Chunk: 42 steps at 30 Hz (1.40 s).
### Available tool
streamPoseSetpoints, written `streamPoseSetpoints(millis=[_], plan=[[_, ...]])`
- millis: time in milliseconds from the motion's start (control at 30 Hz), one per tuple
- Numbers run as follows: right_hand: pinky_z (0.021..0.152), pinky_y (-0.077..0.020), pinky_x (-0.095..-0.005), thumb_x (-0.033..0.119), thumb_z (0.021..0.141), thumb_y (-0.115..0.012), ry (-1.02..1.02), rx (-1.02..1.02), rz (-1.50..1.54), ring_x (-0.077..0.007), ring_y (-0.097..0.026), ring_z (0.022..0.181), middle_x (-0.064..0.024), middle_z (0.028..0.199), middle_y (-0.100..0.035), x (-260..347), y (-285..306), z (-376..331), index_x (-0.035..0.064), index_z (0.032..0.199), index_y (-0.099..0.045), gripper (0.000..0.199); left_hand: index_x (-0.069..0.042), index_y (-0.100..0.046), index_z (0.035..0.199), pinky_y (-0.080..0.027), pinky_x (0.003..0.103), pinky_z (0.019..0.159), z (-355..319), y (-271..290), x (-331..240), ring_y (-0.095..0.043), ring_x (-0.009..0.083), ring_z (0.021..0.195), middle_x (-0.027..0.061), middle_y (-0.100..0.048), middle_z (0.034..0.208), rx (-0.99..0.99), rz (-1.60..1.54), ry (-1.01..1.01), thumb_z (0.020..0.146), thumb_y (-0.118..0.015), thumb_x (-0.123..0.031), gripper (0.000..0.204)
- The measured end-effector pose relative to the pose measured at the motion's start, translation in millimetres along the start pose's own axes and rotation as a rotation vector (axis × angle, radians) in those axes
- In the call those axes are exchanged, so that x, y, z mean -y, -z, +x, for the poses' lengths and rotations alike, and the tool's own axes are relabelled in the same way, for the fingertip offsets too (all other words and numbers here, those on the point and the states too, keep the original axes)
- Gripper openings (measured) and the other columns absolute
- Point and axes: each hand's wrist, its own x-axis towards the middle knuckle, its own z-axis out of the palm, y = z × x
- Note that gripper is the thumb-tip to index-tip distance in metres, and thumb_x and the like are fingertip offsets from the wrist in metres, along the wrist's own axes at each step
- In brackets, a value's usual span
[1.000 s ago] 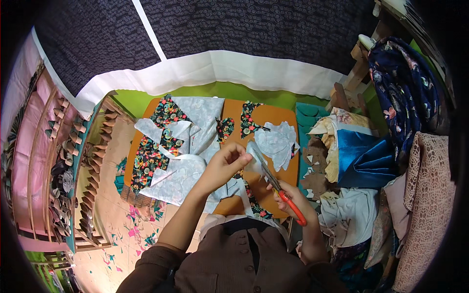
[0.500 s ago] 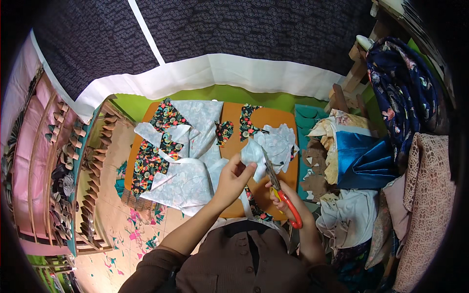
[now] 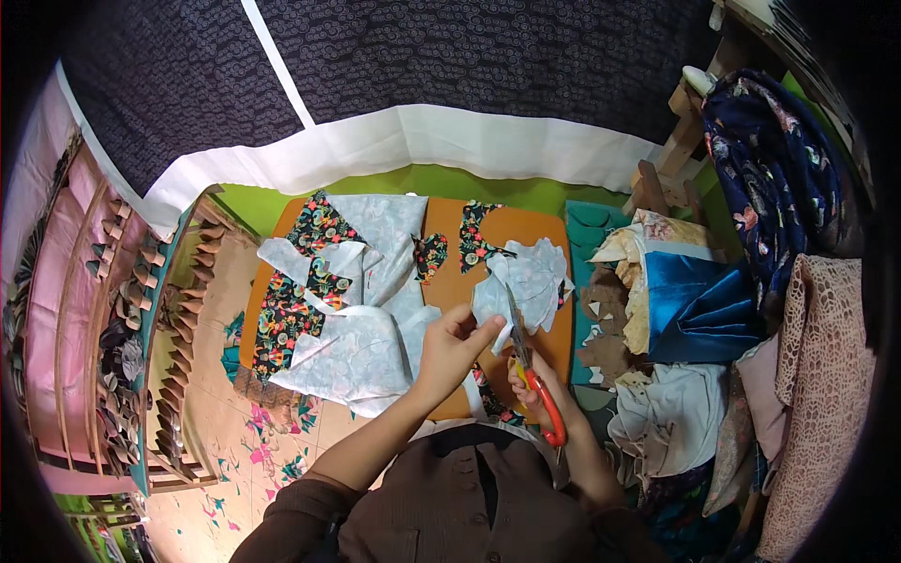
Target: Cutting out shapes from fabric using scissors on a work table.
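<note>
My left hand [image 3: 457, 349] pinches a small pale piece of fabric [image 3: 491, 305] between thumb and fingers, its whitish side up. Wrapped round the red and yellow handles of a pair of scissors [image 3: 538, 375], my right hand [image 3: 554, 399] keeps the blades pointing away from me, beside the fabric's right edge. Just beyond lies a stack of pale cut pieces [image 3: 537, 267]. To the left, a larger black floral cloth [image 3: 291, 314] spreads over the orange table [image 3: 450, 220], partly folded to its pale underside. A small floral scrap [image 3: 431, 255] sits between them.
Wooden racks with rows of leaf-like pieces [image 3: 178, 375] stand at left. Folded fabrics, a shiny blue cloth [image 3: 699, 305] and a beige lace cloth [image 3: 807, 403], fill the right. Colourful scraps litter the tiled floor [image 3: 211, 441]. A dark patterned curtain [image 3: 469, 66] hangs behind.
My left hand has shifted slightly right and down with the fabric piece, which has turned. The scissors have swung more upright, with their handles a little to the left.
</note>
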Motion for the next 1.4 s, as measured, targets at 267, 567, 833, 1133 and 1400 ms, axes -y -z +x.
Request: streamPoseSetpoints(millis=[267, 567, 833, 1133, 1400], plan=[[0.060, -0.0403, -0.0259, 0.064, 0.073, -0.047, -0.065, -0.062, 0.037, -0.0103, -0.047, 0.064, -0.0034, 0.073, -0.048, -0.5, -11.9, -0.7, 0.0003, 0.113, -0.039, 0.076, -0.003, -0.051, 0.066, -0.027, 0.020, 0.044, -0.2, -0.2, 6.4, -0.035, 0.0021, 0.051, -0.0054, -0.044, 0.055, -0.068, -0.019, 0.022, 0.077, -0.065, -0.019, 0.024], [0.056, -0.0386, -0.0243, 0.057, 0.076, -0.050, -0.054, -0.146, 0.025, -0.0090, -0.045, 0.060, -0.0003, 0.063, -0.045, 19.1, -19.1, 2.3, 0.0003, 0.106, -0.046, 0.065, -0.003, -0.056, 0.079, -0.026, 0.019, 0.047, 1.8, -3.4, -2.5, -0.035, 0.0011, 0.054, -0.0070, -0.044, 0.059, -0.050, -0.132, 0.004, 0.078, -0.063, -0.019, 0.017], [0.053, -0.0368, -0.0219, 0.049, 0.076, -0.057, -0.004, -0.112, -0.081, -0.0073, -0.041, 0.057, 0.0006, 0.061, -0.043, 19.1, -16.8, 4.7, -0.0014, 0.105, -0.046, 0.059, -0.002, -0.056, 0.089, -0.027, 0.017, 0.047, 21.8, 8.3, -9.6, -0.035, 0.0008, 0.055, -0.0068, -0.041, 0.060, -0.072, -0.142, -0.062, 0.080, -0.062, -0.016, 0.018], [0.054, -0.0367, -0.0214, 0.045, 0.079, -0.056, -0.042, -0.105, 0.051, -0.0068, -0.040, 0.056, 0.0015, 0.058, -0.041, 25.0, -22.2, 10.9, -0.0012, 0.107, -0.046, 0.055, -0.004, -0.044, 0.091, -0.025, 0.018, 0.044, 10.3, 4.1, -3.6, -0.030, 0.0013, 0.052, -0.0054, -0.037, 0.061, -0.172, -0.083, -0.124, 0.084, -0.053, -0.013, 0.015], [0.054, -0.0369, -0.0219, 0.053, 0.075, -0.056, 0.004, -0.079, -0.076, -0.0071, -0.040, 0.055, 0.0025, 0.058, -0.040, 26.3, -21.0, 12.2, 0.0004, 0.109, -0.046, 0.063, -0.001, -0.048, 0.092, -0.034, 0.018, 0.052, 9.5, 2.3, -8.9, -0.041, 0.0029, 0.059, -0.0013, -0.050, 0.069, -0.155, -0.224, -0.092, 0.085, -0.053, -0.016, 0.018]])
